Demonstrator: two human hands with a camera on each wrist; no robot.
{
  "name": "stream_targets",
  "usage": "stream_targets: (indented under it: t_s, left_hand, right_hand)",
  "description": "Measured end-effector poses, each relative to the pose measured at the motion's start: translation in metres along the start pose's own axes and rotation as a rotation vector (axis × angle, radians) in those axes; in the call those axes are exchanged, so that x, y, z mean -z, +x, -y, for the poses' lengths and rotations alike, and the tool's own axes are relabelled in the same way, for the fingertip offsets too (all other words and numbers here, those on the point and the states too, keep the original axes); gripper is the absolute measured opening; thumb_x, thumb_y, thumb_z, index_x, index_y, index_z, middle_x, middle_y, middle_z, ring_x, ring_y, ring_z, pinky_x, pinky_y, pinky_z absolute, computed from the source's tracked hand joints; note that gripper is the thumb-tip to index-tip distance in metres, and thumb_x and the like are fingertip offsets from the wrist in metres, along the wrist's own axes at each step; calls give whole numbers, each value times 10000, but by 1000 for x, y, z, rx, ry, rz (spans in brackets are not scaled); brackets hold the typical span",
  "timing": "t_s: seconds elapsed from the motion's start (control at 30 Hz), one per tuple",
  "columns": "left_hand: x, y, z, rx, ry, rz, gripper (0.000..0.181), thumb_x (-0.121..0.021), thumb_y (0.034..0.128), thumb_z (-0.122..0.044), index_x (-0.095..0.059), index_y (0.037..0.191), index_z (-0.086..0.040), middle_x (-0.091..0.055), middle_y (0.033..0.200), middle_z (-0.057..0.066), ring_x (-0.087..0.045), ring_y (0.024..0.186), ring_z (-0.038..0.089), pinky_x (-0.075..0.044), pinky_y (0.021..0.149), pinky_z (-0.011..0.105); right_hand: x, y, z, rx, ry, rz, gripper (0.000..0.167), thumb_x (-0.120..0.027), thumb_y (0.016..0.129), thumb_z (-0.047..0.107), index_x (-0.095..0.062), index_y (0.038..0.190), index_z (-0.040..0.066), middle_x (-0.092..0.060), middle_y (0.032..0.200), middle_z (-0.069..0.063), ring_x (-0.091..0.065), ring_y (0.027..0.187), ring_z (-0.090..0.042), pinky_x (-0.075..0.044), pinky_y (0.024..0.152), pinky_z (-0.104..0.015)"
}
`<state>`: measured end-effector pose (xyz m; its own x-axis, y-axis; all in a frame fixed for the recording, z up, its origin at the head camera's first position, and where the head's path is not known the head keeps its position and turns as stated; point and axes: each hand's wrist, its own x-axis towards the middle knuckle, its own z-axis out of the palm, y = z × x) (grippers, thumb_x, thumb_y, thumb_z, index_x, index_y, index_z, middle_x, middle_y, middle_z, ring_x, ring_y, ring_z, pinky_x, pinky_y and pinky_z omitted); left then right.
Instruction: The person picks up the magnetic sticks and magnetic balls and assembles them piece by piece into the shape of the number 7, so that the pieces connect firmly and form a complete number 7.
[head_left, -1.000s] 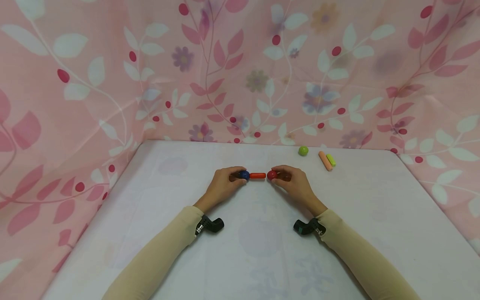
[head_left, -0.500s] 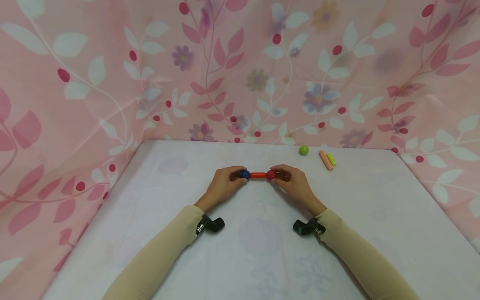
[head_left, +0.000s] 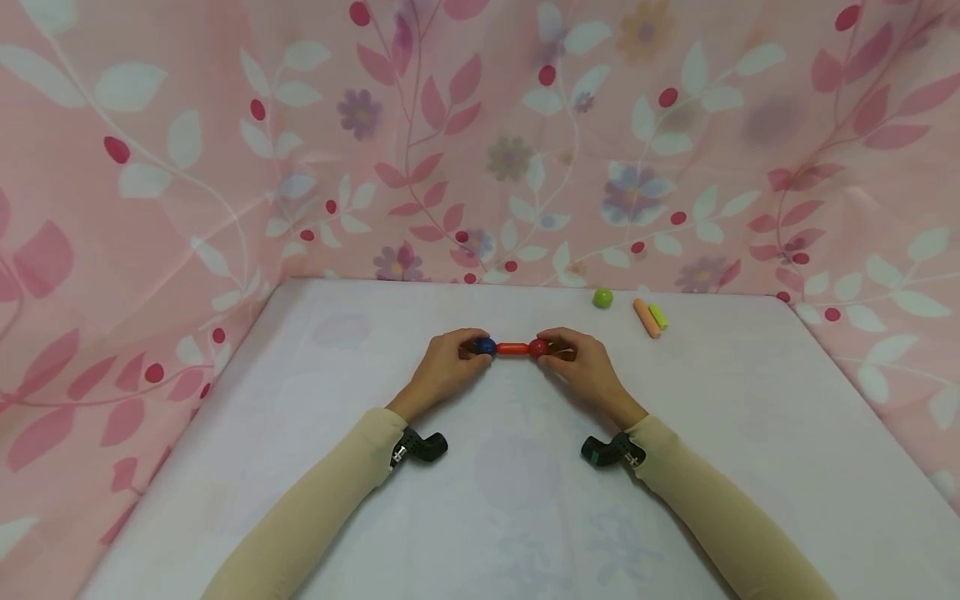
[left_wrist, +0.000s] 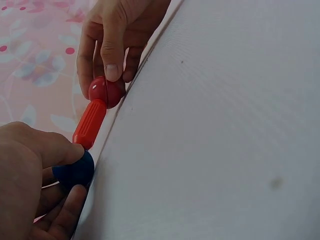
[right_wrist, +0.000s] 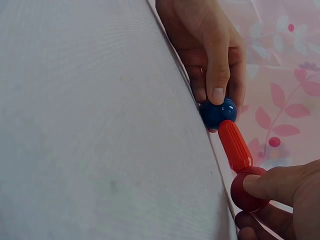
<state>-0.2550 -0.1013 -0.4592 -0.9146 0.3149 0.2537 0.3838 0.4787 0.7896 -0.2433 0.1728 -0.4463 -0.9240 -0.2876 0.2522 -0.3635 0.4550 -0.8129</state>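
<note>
Between the two hands, an orange-red ridged rod [head_left: 513, 349] joins a blue ball [right_wrist: 218, 114] on the left to a red ball [left_wrist: 104, 91] on the right. My left hand [head_left: 446, 364] pinches the blue ball between thumb and fingers. On the other side my right hand [head_left: 588, 364] grips the red ball the same way. In both wrist views the rod's ends meet the balls with no gap showing. Part of each ball is covered by the fingertips.
Toward the table's back right sit a green ball [head_left: 603, 298], a peach rod [head_left: 647, 318] and a shorter yellow-green rod [head_left: 658, 317]. A white cloth covers the table [head_left: 517, 483]. A pink floral curtain [head_left: 480, 150] hangs behind and at the sides.
One second ago a small gap separated the red ball from the rod. The right hand has moved slightly left, and the red ball now meets the rod's end.
</note>
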Motion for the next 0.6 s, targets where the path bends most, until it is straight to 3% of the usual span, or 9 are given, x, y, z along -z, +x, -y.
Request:
stream_targets:
  t_s: [0.2, 0.6]
  left_hand:
    - [-1, 2, -3, 24, 17, 5, 390, -798, 927, -144, -698, 1296, -66, -718, 1168, 101, -706, 959, 181, -565, 900, 360]
    - [-2, 4, 3, -11, 18, -1, 395, -790, 944, -193, -697, 1313, -86, -710, 1180, 74, -686, 958, 160, -561, 891, 349]
  right_hand:
    - [1, 0, 0, 1, 7, 2, 378, -776, 934, 15, -690, 1301, 8, -715, 1193, -126, -672, 1082, -295, -554, 934, -463]
    - [2, 0, 1, 2, 1, -8, 374, -784, 928, 14, -696, 1291, 10, -716, 1191, -122, -667, 1096, -287, -553, 943, -444]
